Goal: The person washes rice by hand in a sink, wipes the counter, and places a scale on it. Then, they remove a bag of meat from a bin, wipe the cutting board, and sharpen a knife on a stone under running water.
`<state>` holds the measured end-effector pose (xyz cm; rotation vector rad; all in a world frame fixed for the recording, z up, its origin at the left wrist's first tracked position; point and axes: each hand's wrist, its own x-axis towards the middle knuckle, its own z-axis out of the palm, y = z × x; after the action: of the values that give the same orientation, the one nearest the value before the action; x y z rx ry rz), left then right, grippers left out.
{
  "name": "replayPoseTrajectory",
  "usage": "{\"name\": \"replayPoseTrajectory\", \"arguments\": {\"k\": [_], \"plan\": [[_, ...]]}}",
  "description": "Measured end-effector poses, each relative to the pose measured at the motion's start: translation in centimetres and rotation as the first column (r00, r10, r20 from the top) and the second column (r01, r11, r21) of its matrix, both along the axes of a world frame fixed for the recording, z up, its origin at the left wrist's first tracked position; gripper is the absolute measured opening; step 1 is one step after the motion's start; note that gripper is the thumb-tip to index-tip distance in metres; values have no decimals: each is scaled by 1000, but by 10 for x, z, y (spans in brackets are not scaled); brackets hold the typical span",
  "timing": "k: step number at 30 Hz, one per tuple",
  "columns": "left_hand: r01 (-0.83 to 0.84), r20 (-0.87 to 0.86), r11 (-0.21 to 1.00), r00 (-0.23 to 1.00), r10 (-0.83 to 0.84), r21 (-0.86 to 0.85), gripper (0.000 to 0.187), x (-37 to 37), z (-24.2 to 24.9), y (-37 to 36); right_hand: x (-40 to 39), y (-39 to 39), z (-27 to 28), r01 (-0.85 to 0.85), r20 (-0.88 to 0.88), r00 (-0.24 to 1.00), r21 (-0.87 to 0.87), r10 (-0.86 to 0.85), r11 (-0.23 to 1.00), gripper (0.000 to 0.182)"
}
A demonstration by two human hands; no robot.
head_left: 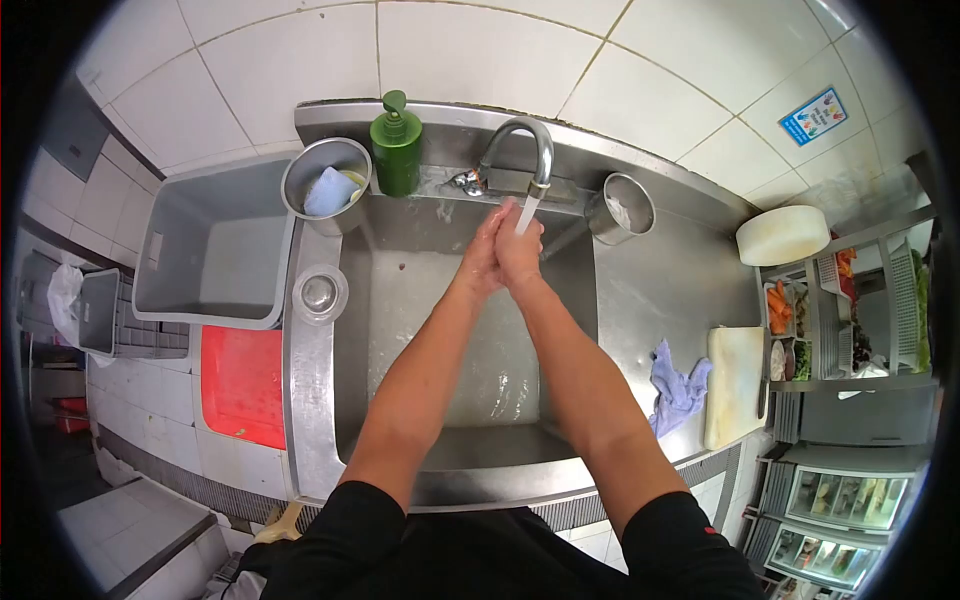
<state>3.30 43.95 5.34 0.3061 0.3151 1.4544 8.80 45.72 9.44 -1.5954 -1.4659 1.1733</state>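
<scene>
Water runs from the curved metal faucet [543,160] onto my two hands, which are pressed together over the steel sink [460,455]. My left hand [484,250] lies against my right hand [519,243], with its fingers partly hidden between the palms. The fingers of my right hand are folded round toward the left one. I see no object between them. Behind my hands, to the left of the faucet, a green pump bottle [397,150] stands on the sink's back ledge.
Left: metal pot [300,205] holding a blue cloth [328,193], grey tub [215,300], red board [243,385], small round metal-topped container [320,294]. Right: metal cup [622,210], purple cloth [679,388], white cutting board [733,385], knife [763,398], round white block [783,236], vegetable shelves [815,325].
</scene>
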Motion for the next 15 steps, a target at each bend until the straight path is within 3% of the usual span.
{"name": "replayPoseTrajectory", "arguments": {"k": [1, 3, 4, 6, 7, 9, 10, 12, 13, 15], "plan": [[0, 4, 1000, 1000, 0, -3, 47, 2, -6, 1, 0, 3, -12, 0, 4, 1000, -3, 0, 1000, 36], [-110, 81, 988, 990, 119, -111, 45, 6, -24, 9, 1, 13, -38, -311, 385, 909, 370, 160, 875, 39], [-159, 115, 972, 977, 180, -171, 44, 9, -36, 13, 1, 11, -27, -310, 389, 907, 363, 160, 879, 39], [-247, 167, 923, 938, 304, -296, 43, 11, -53, 23, 4, 10, -1, -461, 563, 777, 204, 283, 864, 32], [-247, -65, 912, 969, 239, -329, 38, -2, -59, 25, 8, 13, 6, -456, 564, 776, 192, 282, 869, 32], [-270, -406, 906, 905, 124, -326, 33, -52, -77, 39, 19, 23, 15, -554, 244, 800, -50, 548, 831, 23], [-284, -517, 913, 850, 97, -294, 33, -70, -88, 49, 22, 26, 18, -544, 244, 803, -77, 544, 836, 23], [-398, -479, 758, 868, 129, -517, 29, -87, -45, 56, 24, 33, 23, -497, -238, 866, -327, 439, 804, 13], [-408, -470, 687, 876, 110, -601, 28, -98, -38, 64, 23, 31, 30, -490, -238, 871, -343, 431, 801, 13], [-248, -349, 753, 937, 26, -610, 27, -122, -49, 79, 23, 28, 39, -522, -29, 841, -298, 540, 799, 15]]}}
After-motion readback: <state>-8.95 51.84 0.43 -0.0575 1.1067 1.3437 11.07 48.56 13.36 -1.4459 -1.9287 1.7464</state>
